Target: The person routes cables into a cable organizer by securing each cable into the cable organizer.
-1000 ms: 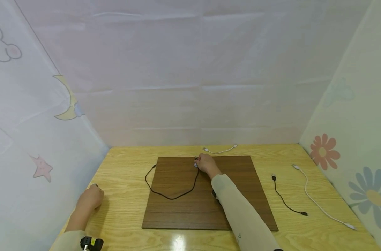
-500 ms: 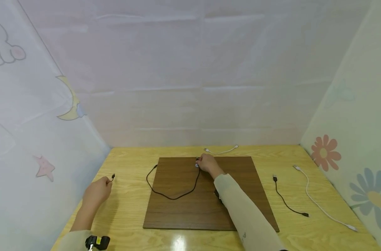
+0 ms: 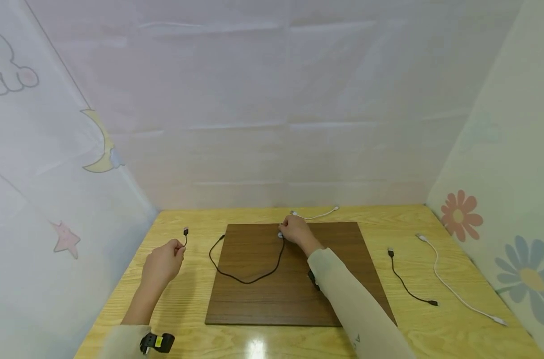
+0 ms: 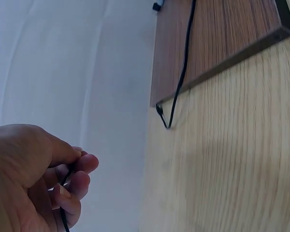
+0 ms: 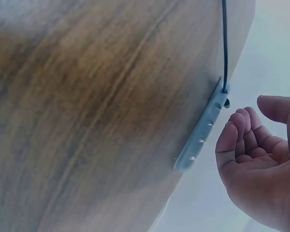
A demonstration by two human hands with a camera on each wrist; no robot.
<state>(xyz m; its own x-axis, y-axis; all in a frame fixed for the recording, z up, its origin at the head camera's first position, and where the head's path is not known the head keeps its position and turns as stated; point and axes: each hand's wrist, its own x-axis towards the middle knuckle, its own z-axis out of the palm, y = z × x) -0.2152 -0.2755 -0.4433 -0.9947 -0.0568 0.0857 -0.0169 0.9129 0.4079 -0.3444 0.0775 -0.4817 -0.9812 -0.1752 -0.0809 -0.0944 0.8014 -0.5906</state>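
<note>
My left hand [image 3: 162, 264] pinches a thin black USB cable [image 4: 64, 217] between thumb and fingers, left of the dark brown board [image 3: 272, 309]. Its USB plug [image 3: 186, 232] points up past the fingertips. A grey cable clip strip [image 5: 203, 130] with several slots lies along the board's far edge. One end slot holds another black cable [image 5: 225, 48], whose length loops across the board and off its left side. My right hand [image 5: 261, 159] is beside the strip, fingers loosely curled, thumb apart and nothing between them.
A short white cable [image 3: 317, 217] lies behind the board. Right of the board, a black USB cable [image 3: 402, 282] and a longer white cable [image 3: 422, 238] rest on the wooden table [image 3: 187, 344]. Printed sheets [image 3: 272, 99] stand around the table's back and sides.
My left hand has moved right and farther forward, bringing the black USB cable's plug into view. My right hand stays near the clip strip.
</note>
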